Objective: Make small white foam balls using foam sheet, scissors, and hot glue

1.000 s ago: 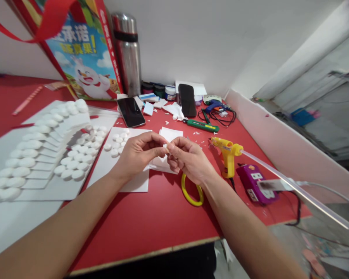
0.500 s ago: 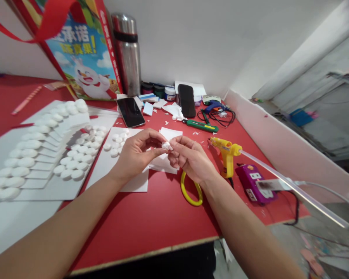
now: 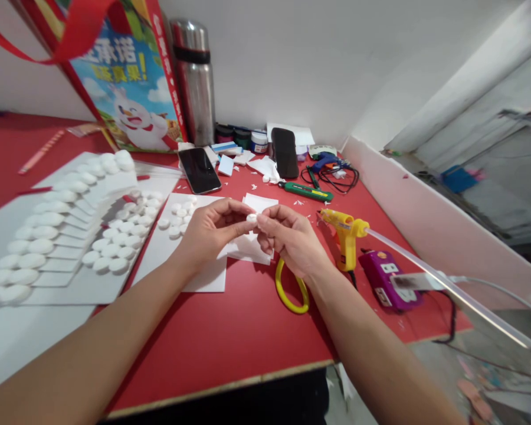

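My left hand and my right hand meet above the red table, both pinching one small white foam piece between their fingertips. Under the hands lie white sheets, and a yellow ring lies partly under my right wrist. Several small white discs sit on a white sheet just left of my left hand. Rows of larger white ovals lie on paper strips at the far left.
A yellow glue gun with a long glue stick stands right of my hands, by a purple power strip. At the back are a phone, a black case, a green cutter, a steel flask and a printed bag.
My fingertips have turned the small white piece between them; half a second ago it showed more clearly. Both hands stay in nearly the same place.
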The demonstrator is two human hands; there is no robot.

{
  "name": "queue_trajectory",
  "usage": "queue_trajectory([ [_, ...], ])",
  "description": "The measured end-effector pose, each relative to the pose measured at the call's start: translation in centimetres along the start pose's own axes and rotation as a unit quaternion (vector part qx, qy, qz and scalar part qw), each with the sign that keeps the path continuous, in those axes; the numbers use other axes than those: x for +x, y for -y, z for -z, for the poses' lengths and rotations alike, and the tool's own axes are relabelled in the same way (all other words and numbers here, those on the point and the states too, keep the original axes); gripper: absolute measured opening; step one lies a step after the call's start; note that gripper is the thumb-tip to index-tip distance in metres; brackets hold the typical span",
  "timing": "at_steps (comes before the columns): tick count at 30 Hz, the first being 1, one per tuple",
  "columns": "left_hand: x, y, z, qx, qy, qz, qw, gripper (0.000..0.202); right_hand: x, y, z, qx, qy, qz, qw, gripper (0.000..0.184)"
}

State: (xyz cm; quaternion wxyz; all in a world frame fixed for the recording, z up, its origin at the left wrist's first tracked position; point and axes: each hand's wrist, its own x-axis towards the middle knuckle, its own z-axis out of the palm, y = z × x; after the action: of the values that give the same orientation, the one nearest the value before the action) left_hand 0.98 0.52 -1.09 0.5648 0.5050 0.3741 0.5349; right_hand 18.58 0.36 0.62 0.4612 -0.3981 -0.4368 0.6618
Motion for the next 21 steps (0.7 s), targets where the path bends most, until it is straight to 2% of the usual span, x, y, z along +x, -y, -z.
queue_trajectory([
  [5,0.2,0.4,0.2,-0.075,0.008,0.07,0.995,0.023,-0.2,0.2,0.2,-0.073,-0.056,0.066,0.994,0.024],
  [9,0.2,0.3,0.2,-0.07,0.012,0.075,0.995,0.025,-0.3,0.0,0.2,-0.188,-0.064,0.12,0.973,0.018],
  [14,0.1,0.4,0.3,-0.036,0.019,0.065,0.997,0.025,-0.1,-0.8,0.7,-0.313,-0.065,0.195,0.927,0.015],
  [21,0.0,0.4,0.1,-0.008,0.017,0.078,0.997,0.027,-0.2,-0.9,0.6,-0.386,-0.07,0.229,0.891,0.011],
])
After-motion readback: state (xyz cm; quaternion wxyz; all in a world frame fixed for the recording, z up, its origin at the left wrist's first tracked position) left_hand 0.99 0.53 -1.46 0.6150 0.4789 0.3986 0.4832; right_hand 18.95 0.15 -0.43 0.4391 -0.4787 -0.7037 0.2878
